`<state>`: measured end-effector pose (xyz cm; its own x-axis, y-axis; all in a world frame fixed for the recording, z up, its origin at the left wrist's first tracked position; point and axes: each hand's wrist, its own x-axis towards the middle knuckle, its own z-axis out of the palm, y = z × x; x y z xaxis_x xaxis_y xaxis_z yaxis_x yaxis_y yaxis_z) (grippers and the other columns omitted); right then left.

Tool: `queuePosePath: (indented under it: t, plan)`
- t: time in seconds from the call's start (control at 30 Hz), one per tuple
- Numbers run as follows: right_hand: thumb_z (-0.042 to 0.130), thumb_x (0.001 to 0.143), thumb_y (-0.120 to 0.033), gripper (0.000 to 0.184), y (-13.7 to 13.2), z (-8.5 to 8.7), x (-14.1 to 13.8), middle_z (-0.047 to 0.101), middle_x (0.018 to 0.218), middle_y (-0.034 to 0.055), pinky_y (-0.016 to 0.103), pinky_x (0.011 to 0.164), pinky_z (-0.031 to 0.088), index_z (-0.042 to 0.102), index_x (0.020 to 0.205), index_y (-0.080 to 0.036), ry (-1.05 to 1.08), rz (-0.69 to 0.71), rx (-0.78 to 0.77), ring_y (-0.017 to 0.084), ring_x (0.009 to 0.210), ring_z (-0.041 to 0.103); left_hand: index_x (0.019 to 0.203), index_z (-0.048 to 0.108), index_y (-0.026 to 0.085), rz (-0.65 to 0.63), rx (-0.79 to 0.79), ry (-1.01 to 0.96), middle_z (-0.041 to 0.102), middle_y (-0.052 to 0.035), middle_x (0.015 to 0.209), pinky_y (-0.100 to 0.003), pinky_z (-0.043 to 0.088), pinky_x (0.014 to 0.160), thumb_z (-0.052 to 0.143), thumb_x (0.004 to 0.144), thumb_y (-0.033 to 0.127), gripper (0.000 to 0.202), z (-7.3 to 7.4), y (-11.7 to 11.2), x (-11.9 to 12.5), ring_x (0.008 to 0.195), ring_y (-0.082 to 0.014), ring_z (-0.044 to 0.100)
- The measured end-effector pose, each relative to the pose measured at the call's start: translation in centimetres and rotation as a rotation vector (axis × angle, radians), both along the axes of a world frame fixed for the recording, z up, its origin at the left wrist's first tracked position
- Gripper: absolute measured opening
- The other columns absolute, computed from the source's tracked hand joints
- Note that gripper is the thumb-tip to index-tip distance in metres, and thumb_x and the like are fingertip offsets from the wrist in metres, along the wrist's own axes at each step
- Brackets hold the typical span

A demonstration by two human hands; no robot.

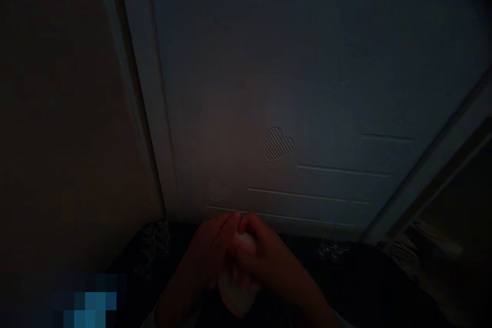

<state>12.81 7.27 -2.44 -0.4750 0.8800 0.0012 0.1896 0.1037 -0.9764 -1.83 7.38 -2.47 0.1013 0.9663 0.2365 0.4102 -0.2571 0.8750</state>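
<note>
1. You are bringing both hands together low in the middle of the view, with a pale thing (pixel 237 298) showing between and below them.
2. Your right hand (pixel 265 246) is curling its fingers over what looks like the pale thing's upper part; it appears to be grasping it.
3. Your left hand (pixel 217 246) is pressing close from the other side; the gloom is hiding its fingertips, so you cannot tell whether it is gripping or only steadying.
4. The pale thing is seemingly running lengthwise toward your body, its rounded lower end pointing at you beneath your palms. Neither hand is clearly lying nearer.
5. Beyond your fingers, a panel (pixel 230 92) with a striped heart (pixel 279 144) is standing, and a dark surface (pixel 346 282) is spreading below.
</note>
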Motion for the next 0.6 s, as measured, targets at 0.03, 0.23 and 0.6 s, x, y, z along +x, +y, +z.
queuePosePath:
  t: [0.03, 0.23, 0.6]
  plan:
    - [0.057, 0.088, -0.034, 0.016, 0.02, -0.05, 0.03, 0.061, 0.065, -0.0050, 0.017, 0.039, 0.042, 0.048, 0.096, -0.022, -0.020, 0.007, -0.019, 0.010, 0.046, 0.056, 0.067, 0.054, 0.023, 0.006, -0.009, -0.004, 0.063, -0.0004, 0.066, -0.031, 0.043, 0.062, 0.035, 0.092, 0.045, 0.038, 0.00, 0.01, 0.02, 0.063, -0.0188, 0.058]
    - [0.058, 0.088, -0.035, 0.018, 0.25, -0.49, 0.50, 0.062, 0.069, -0.0035, 0.016, 0.039, 0.040, 0.049, 0.097, -0.022, -0.027, 0.036, 0.033, 0.009, 0.047, 0.056, 0.066, 0.057, 0.023, 0.043, -0.044, -0.026, 0.063, 0.0001, 0.064, -0.030, 0.044, 0.060, 0.040, 0.088, 0.048, 0.038, 0.16, 0.41, 0.19, 0.062, -0.0190, 0.059]
    - [0.059, 0.087, -0.047, 0.027, 0.13, -0.17, 0.06, 0.051, 0.069, -0.0044, 0.022, 0.055, 0.039, 0.051, 0.085, -0.021, 0.125, -0.099, 0.178, 0.012, 0.062, 0.049, 0.065, 0.056, 0.025, 0.241, 0.034, -0.088, 0.067, -0.0041, 0.069, -0.032, 0.052, 0.065, 0.039, 0.085, 0.054, 0.039, -0.20, -0.45, 0.43, 0.069, -0.0232, 0.064]
